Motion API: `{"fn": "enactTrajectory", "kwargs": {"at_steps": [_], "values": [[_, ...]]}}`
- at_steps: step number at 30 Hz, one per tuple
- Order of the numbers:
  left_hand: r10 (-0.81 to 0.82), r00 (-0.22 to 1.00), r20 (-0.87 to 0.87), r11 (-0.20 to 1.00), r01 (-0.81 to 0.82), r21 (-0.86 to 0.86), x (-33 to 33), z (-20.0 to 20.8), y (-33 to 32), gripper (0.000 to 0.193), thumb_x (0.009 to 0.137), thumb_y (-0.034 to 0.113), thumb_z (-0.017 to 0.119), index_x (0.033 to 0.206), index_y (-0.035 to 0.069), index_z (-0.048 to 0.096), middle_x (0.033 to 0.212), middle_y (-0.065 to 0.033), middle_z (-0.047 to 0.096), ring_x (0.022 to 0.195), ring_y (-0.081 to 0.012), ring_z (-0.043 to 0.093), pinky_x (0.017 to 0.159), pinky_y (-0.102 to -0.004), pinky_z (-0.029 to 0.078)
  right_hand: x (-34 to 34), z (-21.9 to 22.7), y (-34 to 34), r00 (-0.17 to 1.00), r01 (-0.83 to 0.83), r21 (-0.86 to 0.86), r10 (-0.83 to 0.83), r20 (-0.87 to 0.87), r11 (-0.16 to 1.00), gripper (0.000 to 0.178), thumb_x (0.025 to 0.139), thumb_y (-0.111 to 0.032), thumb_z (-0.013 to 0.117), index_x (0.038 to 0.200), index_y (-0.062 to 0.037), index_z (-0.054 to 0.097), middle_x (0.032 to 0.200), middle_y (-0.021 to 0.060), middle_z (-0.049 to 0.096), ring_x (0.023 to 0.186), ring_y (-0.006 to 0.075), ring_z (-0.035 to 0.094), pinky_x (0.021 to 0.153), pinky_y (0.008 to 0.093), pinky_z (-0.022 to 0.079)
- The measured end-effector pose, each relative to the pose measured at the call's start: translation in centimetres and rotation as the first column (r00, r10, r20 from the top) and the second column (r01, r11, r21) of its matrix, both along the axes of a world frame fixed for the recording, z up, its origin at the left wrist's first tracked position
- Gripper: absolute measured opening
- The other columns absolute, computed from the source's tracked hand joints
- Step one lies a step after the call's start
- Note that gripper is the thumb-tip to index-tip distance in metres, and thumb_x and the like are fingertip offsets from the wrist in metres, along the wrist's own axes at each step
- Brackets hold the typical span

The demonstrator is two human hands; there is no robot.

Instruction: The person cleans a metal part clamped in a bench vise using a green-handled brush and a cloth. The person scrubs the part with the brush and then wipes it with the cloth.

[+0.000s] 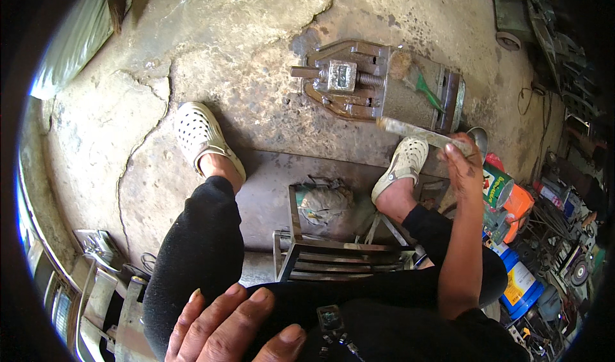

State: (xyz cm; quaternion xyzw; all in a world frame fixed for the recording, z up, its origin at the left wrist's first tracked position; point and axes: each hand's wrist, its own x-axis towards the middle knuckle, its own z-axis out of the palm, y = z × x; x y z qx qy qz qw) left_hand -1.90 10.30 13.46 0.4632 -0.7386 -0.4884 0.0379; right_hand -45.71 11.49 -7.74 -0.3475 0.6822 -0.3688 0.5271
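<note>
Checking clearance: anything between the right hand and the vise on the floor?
Nothing visible apart from the flat tool in the right hand, whose tip shows by the near edge of the vise. The right clog is on the person's side of it. A green-handled brush lies on the vise.

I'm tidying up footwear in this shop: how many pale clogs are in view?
2: the left clog, lower left of the vise, and the right clog, near the right hand, which holds a flat tool. Clutter at right may hide others.
</note>
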Motion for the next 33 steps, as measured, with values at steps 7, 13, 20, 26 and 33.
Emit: {"fn": "enactTrajectory", "kwargs": {"at_steps": [7, 13, 20, 26, 33], "values": [[0.005, 1.0, 0.03, 1.0, -0.005, 0.006, -0.4, -0.2, -0.1, 0.061, 0.093, 0.052, 0.063, 0.128, 0.002, 0.061, 0.13, -0.0265, 0.062, 0.12, -0.0442, 0.061, 0.102, -0.0558, 0.045, 5.9, -5.5, -1.6, 0.958, -0.215, 0.062, 0.222, -0.182, 0.975, 0.022, 0.1, -0.013, 0.062, 0.116, 0.0009, 0.061, 0.102, 0.0088, 0.068, 0.082, 0.0157, 0.066, 0.076, 0.0326, 0.059], [0.015, 0.999, 0.04, 1.0, -0.015, 0.012, -0.3, -0.4, -0.2, 0.061, 0.095, 0.054, 0.059, 0.126, 0.002, 0.061, 0.128, -0.0267, 0.062, 0.117, -0.0445, 0.062, 0.101, -0.056, 0.047, 6.2, -5.0, -3.1, 0.696, -0.636, -0.14, 0.486, -0.529, 0.759, 0.021, 0.09, 0.007, 0.063, 0.11, 0.0051, 0.07, 0.116, 0.0189, 0.072, 0.107, 0.0279, 0.07, 0.094, 0.0355, 0.053], [0.024, 0.999, 0.031, 1.0, -0.024, 0.011, 0.0, -0.5, 0.0, 0.06, 0.096, 0.054, 0.058, 0.126, 0.003, 0.061, 0.127, -0.0271, 0.063, 0.115, -0.045, 0.063, 0.1, -0.0574, 0.047, 4.3, -6.5, -6.3, 0.426, -0.854, -0.063, 0.626, -0.653, 0.516, 0.053, 0.071, 0.012, 0.061, 0.121, -0.0036, 0.067, 0.125, 0.0167, 0.066, 0.114, 0.0356, 0.065, 0.098, 0.0408, 0.053], [0.052, 0.998, 0.018, 0.999, -0.052, 0.011, 0.3, -0.6, 0.4, 0.059, 0.096, 0.054, 0.058, 0.126, 0.004, 0.061, 0.127, -0.0273, 0.063, 0.114, -0.0454, 0.063, 0.1, -0.058, 0.046, 3.8, -8.0, -6.9, 0.349, -0.884, -0.026, 0.621, -0.701, 0.467, 0.055, 0.069, 0.013, 0.061, 0.121, -0.0052, 0.066, 0.12, 0.0152, 0.067, 0.115, 0.0357, 0.064, 0.098, 0.0417, 0.054], [0.056, 0.998, 0.016, 0.998, -0.057, 0.005, 0.5, -0.5, 0.4, 0.059, 0.095, 0.054, 0.059, 0.126, 0.004, 0.061, 0.127, -0.0272, 0.063, 0.114, -0.0453, 0.063, 0.1, -0.0579, 0.046, 3.4, -7.3, -8.5, 0.642, -0.597, 0.155, 0.584, -0.497, 0.787, 0.036, 0.082, 0.011, 0.059, 0.115, -0.0006, 0.068, 0.105, 0.0174, 0.07, 0.09, 0.0249, 0.069, 0.08, 0.0322, 0.055]]}}
